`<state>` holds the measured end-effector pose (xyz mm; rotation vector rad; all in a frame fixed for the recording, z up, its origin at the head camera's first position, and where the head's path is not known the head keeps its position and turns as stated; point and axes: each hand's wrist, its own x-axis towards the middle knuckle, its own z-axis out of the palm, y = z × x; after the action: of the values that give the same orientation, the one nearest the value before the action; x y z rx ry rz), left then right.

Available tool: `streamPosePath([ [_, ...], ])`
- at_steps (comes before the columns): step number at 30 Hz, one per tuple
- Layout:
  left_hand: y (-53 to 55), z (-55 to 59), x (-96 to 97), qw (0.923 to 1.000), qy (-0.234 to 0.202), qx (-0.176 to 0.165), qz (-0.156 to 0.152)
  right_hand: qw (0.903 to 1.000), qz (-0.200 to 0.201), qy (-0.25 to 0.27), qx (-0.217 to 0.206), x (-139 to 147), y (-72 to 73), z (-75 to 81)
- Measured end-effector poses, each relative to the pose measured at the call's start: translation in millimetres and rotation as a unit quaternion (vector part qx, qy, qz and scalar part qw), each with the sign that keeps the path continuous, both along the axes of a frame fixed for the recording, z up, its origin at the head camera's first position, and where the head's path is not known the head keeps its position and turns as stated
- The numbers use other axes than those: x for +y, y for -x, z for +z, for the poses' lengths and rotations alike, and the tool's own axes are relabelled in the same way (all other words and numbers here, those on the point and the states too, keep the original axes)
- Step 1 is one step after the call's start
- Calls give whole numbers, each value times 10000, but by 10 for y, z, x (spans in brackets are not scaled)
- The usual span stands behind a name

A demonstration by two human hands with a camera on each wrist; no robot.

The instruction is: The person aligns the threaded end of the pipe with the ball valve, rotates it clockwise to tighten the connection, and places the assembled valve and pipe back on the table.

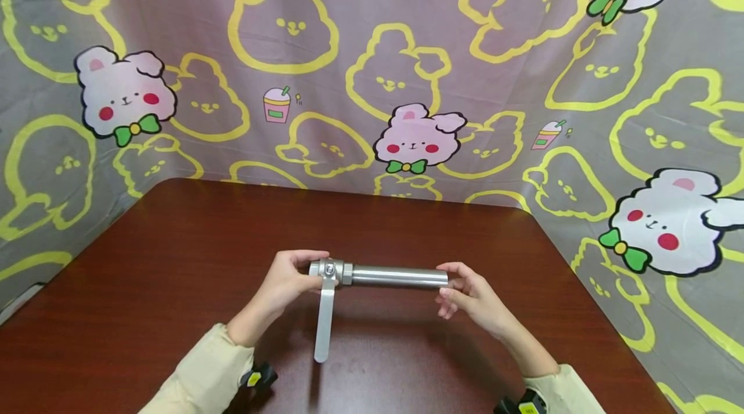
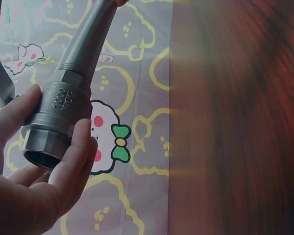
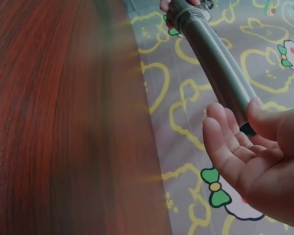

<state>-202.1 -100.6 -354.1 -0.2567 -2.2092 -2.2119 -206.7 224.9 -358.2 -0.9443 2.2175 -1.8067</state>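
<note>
The left hand [image 1: 285,279] grips a silvery metal valve [image 2: 61,107] above the brown table [image 1: 174,310]; the right hand [image 1: 475,301] pinches the far end of the pipe [image 1: 401,277] fitted to it. Only the left-wrist view reveals raised lettering and a hollow hexagonal mouth; the head view shows the whole flat lever [image 1: 324,330].

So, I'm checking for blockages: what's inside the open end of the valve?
In the left wrist view, the end of the valve shows a dark opening. Deeper in, shadow and the valve's own walls hide the rest; blockage can't be judged.
</note>
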Motion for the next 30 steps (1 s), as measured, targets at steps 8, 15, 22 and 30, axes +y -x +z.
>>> streamPosePath([
  [8, 5, 12, 2, 10000, 30, 15, -13, 9995, -208, -219, -122, -17, -7, 32],
  [15, -3, 14, 2, 10000, 12, 4, 26, 9969, -698, -370, -38, -27, -7, 43],
  [22, 2, 12, 7, 9999, 133, 59, 40, 9953, -958, 109, -110, -53, -22, 55],
  [30, 1, 29, -5, 9996, 242, 113, 13, 9944, -935, 404, -293, -46, -33, 74],
])
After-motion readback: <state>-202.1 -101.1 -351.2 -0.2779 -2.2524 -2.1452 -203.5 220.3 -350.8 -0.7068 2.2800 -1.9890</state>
